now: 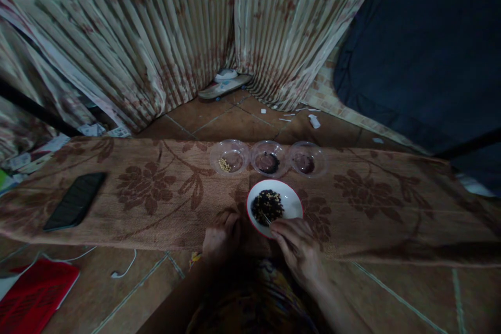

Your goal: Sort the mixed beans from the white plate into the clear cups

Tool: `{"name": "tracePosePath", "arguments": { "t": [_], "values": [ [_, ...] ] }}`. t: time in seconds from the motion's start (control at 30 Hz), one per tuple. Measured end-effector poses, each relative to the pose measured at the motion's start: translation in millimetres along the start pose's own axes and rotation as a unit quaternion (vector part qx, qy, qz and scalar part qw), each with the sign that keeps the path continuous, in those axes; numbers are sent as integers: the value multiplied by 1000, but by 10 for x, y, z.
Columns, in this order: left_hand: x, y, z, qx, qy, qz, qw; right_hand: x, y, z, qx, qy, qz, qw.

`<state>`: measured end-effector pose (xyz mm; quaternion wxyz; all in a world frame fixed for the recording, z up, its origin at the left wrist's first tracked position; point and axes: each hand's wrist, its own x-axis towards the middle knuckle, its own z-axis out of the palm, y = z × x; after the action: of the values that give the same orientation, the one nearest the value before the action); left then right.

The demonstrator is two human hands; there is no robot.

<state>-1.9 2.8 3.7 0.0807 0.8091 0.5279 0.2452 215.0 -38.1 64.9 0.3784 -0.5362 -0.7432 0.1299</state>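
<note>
A white bowl (291,201) with a red rim stands on the patterned cloth, holding a mix of black and pale yellow beans (267,205). My right hand (299,245) is closed at the bowl's near right edge, pinching thin silvery tweezers (267,218) whose tip reaches into the beans. Resting on the cloth left of the bowl, my left hand (222,236) is curled closed with nothing visible in it. Behind the bowl three clear plastic cups stand in a row: the left cup (235,159) has pale beans, the middle cup (260,156) black ones, the right cup (299,159) dark reddish ones.
A black phone (76,201) lies on the left of the cloth-covered bench (156,219). Beyond are striped curtains (188,26), a skateboard (225,87) and white scraps (313,121) on the tiled floor. A red bag (43,292) and a white cable (127,266) lie at lower left.
</note>
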Motion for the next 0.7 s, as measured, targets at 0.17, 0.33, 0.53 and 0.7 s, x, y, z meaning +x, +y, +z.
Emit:
{"name": "tracePosePath", "arguments": {
  "t": [0.17, 0.33, 0.53, 0.7],
  "values": [
    [0, 4, -2, -8, -8, -1, 1000, -86, 73, -185, 5, 17, 15, 1000],
    [12, 35, -32, -6, 1, -5, 1000, -85, 304, -307, -17, 65, 117, 991],
    [10, 41, -34, -4, -3, -6, 1000, -91, 359, -243, -20, 62, 142, 988],
    [5, 30, -28, -9, -5, -5, 1000, -108, 372, -199, -26, 69, 140, 987]
  ]
}}
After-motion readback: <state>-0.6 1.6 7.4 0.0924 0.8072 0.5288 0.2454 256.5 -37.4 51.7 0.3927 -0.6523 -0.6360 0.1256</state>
